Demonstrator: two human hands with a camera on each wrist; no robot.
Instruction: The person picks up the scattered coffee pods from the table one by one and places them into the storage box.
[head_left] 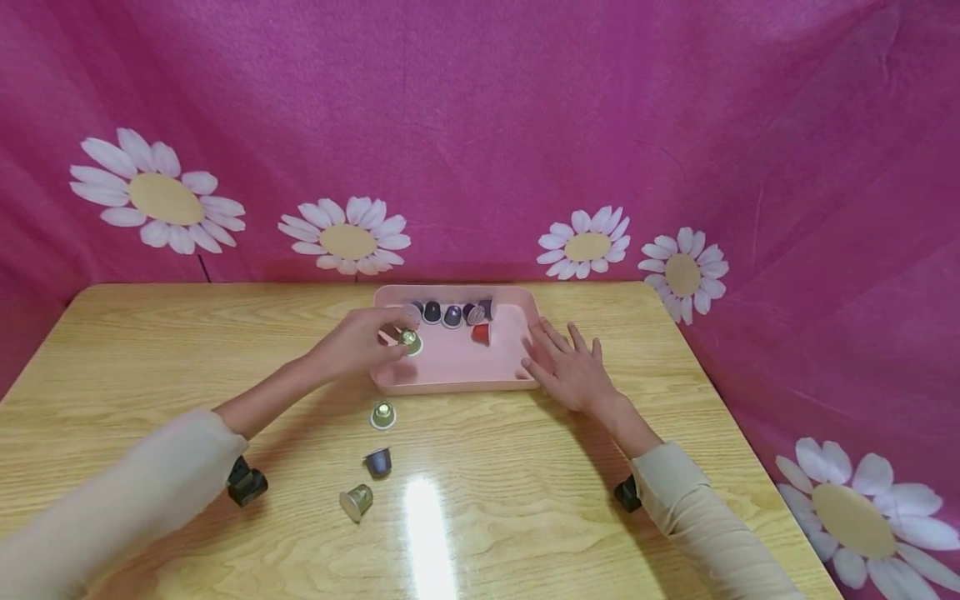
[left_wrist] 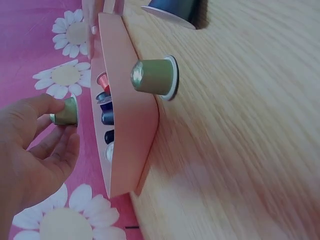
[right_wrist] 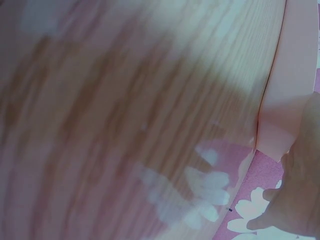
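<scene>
My left hand (head_left: pixel 367 340) pinches a green coffee capsule (head_left: pixel 410 341) between thumb and fingers, over the left end of the pink tray (head_left: pixel 450 387). In the left wrist view the same green capsule (left_wrist: pixel 66 111) shows above the tray's wall, its pale rim facing away from the palm. My right hand (head_left: pixel 572 368) is at the tray's right end with fingers spread and straight, fingertips right at the rim. Inside the tray, several dark and purple capsules (head_left: pixel 452 317) line the far wall, and a red capsule (head_left: pixel 481 333) lies nearer the middle.
In front of the tray on the wooden table (head_left: pixel 525 500) stand a second green capsule (head_left: pixel 383 415), a dark blue-grey capsule (head_left: pixel 378 462) and a tan capsule (head_left: pixel 356 502) lying tilted. A pink curtain with daisies (head_left: pixel 480 150) hangs behind the table.
</scene>
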